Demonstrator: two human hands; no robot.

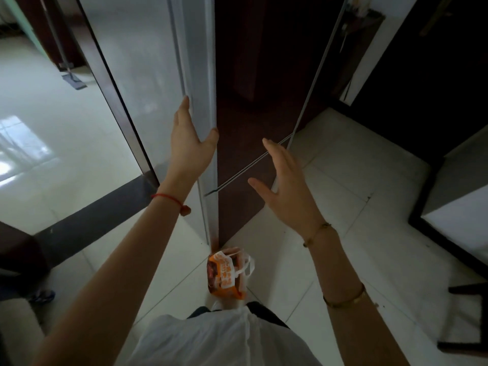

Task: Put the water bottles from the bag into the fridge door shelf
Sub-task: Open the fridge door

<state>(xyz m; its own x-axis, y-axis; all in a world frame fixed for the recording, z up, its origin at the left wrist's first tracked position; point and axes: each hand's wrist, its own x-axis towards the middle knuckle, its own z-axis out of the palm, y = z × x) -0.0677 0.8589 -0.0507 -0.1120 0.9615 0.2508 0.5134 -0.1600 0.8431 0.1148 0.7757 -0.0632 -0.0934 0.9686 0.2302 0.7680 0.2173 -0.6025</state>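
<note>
While the fridge (253,75) stands with its dark front shut as far as can be seen, the task looks barely begun: no door shelf is in view and no bottle is out of the bag (227,273)

At the left edge of the view lies a pale tiled floor (60,133), with a mop (71,77) leaning far back by a dark doorway. Next comes a tall grey side panel (148,70), which seems to be the fridge's left flank, ending in a light corner strip. The left hand (188,143) is laid against that strip, fingers (183,109) stretched flat up the grey face and the thumb hooked round the corner toward the dark front. It is spread open and clamps nothing; it reads as feeling for the door's edge to pull it. A red string sits on that wrist.

Below, at the foot of the fridge's near corner, the bag stands on the floor, orange and white plastic with its handles slack. Whatever bottles it holds cannot be made out from here, so their number is unknown.

Right of the corner, the right hand (285,178) hangs in the air before the dark front, near a thin pale seam that runs across it, fingers apart and empty, touching nothing.

Judging from this, everything is still to do: open the door, stoop to the bag, lift out each bottle and stand it in the door shelf
</note>
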